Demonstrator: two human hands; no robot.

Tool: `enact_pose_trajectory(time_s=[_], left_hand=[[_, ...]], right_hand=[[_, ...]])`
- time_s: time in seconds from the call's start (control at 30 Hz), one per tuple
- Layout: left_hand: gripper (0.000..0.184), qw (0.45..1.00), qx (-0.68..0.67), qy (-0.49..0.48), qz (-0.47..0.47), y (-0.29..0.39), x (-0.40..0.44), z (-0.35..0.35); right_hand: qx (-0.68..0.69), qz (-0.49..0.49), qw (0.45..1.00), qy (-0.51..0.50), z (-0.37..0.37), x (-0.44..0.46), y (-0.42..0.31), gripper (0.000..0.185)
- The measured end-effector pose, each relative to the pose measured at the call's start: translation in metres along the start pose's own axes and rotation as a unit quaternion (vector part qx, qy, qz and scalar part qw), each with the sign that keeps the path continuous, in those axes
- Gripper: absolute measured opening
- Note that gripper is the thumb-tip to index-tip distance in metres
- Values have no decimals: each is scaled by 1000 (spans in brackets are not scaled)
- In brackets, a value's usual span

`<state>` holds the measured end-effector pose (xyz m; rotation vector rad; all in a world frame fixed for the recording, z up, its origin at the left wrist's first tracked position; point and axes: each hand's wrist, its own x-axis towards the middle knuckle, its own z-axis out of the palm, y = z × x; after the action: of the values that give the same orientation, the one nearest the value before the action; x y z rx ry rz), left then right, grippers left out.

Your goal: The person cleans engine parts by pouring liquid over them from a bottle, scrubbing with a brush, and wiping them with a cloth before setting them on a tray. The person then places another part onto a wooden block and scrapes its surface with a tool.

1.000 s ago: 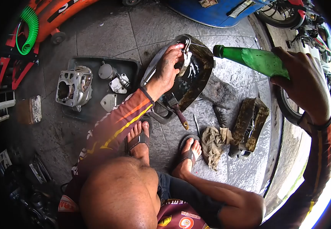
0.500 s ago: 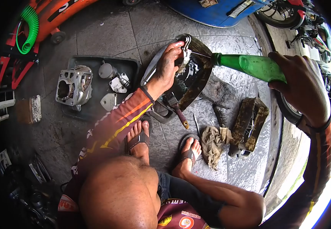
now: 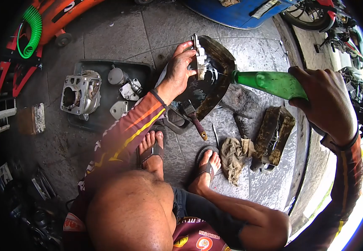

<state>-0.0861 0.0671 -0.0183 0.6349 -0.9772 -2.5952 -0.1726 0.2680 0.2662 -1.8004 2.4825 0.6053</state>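
Observation:
My left hand (image 3: 177, 71) grips a silver metal engine part (image 3: 200, 60), on edge above a grimy cut-open container (image 3: 227, 56) with dark liquid in it. My right hand (image 3: 327, 100) is wrapped round a green bottle (image 3: 267, 83), tilted with its mouth toward the part. A thin stream of liquid runs from the bottle's mouth toward the part. On the container's near side rests a paintbrush (image 3: 196, 122), its handle pointing toward my feet.
To the left, a dark tray (image 3: 102, 119) holds an engine cylinder (image 3: 81, 94), a piston (image 3: 117, 77) and metal covers. A rag (image 3: 232, 161) and a second dirty container (image 3: 288, 121) lie at the right. A blue drum (image 3: 231, 16) stands at the back.
My left hand has shifted slightly left, and the metal part has turned to show its edge more. The green bottle has moved a little left and down, its mouth still above the container.

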Motion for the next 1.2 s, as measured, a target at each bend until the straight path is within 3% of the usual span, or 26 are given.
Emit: enact_pose_trajectory(time_s=[0.33,0.43,0.57,0.67,0.77,0.93,0.97,1.0,1.07,1.2], left_hand=[[35,999,-45,-15,17,0,14,-12],[22,997,-54,-39,-31,-8,16,-17],[24,994,-31,-92,-60,-8,13,-20],[26,990,-31,-133,-40,-10,13,-23],[22,995,15,-97,-14,1,2,-8],[35,984,135,-108,30,-4,6,-15],[41,975,166,-140,47,-6,10,-20],[43,955,215,-162,126,-6,11,-17],[42,917,322,-159,173,-3,9,-17],[42,899,361,-156,191,-1,8,-16]], right_hand=[[13,-9,1000,-24,6,-4,0,41],[24,-16,1000,-13,3,-3,-3,42],[2,-23,1000,19,-2,0,0,42],[13,45,998,-47,-9,2,4,44],[-17,51,998,14,-6,-3,16,51],[-16,57,998,36,-1,-8,29,55],[-15,54,997,43,0,-8,28,55],[-13,51,997,50,0,-9,28,55],[-10,64,998,5,-1,-9,26,55],[-6,69,998,-15,2,-12,24,54]])
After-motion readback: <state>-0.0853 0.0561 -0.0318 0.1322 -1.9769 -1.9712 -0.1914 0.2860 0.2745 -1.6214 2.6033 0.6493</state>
